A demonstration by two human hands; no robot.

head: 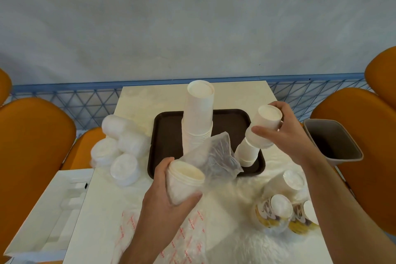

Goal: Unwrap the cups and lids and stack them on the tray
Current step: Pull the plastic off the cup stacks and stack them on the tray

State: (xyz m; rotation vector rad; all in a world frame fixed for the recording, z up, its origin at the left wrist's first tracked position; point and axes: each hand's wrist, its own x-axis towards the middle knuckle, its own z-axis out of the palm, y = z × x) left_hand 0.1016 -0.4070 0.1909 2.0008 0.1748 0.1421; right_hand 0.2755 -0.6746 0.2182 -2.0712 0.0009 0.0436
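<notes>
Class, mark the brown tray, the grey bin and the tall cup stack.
brown tray [166, 135], head view, bare left floor.
grey bin [351, 152], head view, right rim.
tall cup stack [198, 113], head view, side wall.

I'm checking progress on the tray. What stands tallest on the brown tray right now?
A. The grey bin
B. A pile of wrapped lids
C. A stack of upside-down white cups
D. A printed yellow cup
C: the tall stack of white cups stands bottom-up on the brown tray, higher than the short cup stack beside it; the wrapped lids and grey bin are off the tray.
</notes>
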